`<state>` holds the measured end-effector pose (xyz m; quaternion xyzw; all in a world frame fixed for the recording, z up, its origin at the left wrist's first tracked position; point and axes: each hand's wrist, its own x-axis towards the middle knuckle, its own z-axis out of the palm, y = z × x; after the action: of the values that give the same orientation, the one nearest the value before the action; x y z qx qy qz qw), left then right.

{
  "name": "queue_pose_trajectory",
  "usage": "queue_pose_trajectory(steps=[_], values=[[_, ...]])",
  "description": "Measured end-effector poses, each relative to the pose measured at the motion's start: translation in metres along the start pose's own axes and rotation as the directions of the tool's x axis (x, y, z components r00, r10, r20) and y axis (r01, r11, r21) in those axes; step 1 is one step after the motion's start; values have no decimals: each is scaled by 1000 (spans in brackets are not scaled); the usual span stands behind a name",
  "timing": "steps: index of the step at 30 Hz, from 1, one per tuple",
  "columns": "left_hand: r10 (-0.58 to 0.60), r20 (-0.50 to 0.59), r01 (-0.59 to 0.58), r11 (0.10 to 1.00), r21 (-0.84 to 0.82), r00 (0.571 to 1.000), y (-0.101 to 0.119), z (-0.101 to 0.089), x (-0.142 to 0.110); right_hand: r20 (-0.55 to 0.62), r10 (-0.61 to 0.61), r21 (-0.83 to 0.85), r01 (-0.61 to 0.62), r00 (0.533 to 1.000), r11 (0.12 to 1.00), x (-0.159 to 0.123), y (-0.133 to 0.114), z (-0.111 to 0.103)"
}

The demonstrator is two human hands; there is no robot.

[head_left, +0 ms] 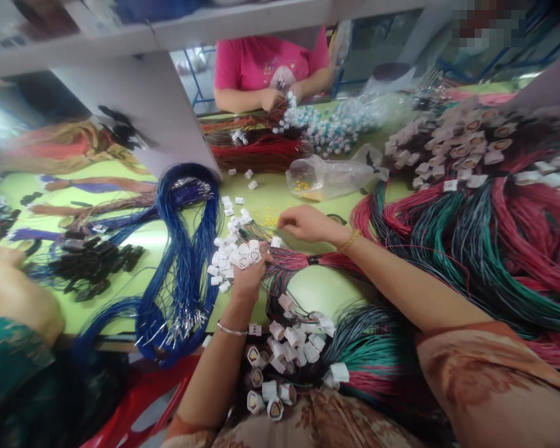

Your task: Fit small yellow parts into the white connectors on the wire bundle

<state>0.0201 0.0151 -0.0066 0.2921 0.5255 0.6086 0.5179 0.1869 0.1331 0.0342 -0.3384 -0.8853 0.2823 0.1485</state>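
Observation:
My left hand [251, 283], with a bracelet at its wrist, is closed around several white connectors [248, 254] on thin wires. More white connectors lie just left of its fingers. From these wires a pink, green and black bundle [303, 260], tied with a black band, runs right beneath my right forearm. My right hand [308, 224] hovers at small yellow pieces [271, 221] scattered on the green table; its fingertips are pinched together, and what they may hold is too small to make out. A second cluster of white connectors [294, 342] rests near my lap.
Blue wires [177, 249] and black connectors [91, 261] lie to the left, near another person's arm [21, 292]. A plastic bag [331, 177] with yellow pieces sits ahead. Large pink and green wire bundles [485, 242] fill the right. Across the table a person in pink [273, 68] handles wires.

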Motion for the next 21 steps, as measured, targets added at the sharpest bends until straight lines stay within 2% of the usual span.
queue_pose_trajectory(steps=[3, 8, 11, 13, 14, 16, 18, 21], values=[[-48, 3, 48, 998, -26, 999, 2, -1, 1, 41, -1, -150, 7, 999, 989, 23, 16, 19], [-68, 49, 70, 997, -41, 997, 3, -2, 3, 55, -29, -206, 40, 998, 978, 34, 23, 42], [-72, 35, 75, 995, -69, 997, 3, -3, 4, -29, -46, -114, 42, 999, 993, 32, 30, 45], [-65, 11, 66, 992, -104, 998, 3, -3, 4, -158, -6, 39, 12, 987, 999, 30, 35, 44], [-60, 0, 59, 991, -122, 998, 4, -2, 4, -213, 53, 158, -19, 976, 987, 30, 37, 44], [-52, -6, 50, 987, -150, 999, 6, -1, 3, -226, 211, 450, -91, 951, 888, 28, 40, 42], [-48, -7, 46, 983, -177, 999, 8, -1, 2, -147, 324, 692, -136, 935, 708, 27, 39, 39], [-37, -3, 36, 980, -197, 999, 10, -1, 1, -96, 360, 870, -98, 928, 484, 24, 31, 35]])
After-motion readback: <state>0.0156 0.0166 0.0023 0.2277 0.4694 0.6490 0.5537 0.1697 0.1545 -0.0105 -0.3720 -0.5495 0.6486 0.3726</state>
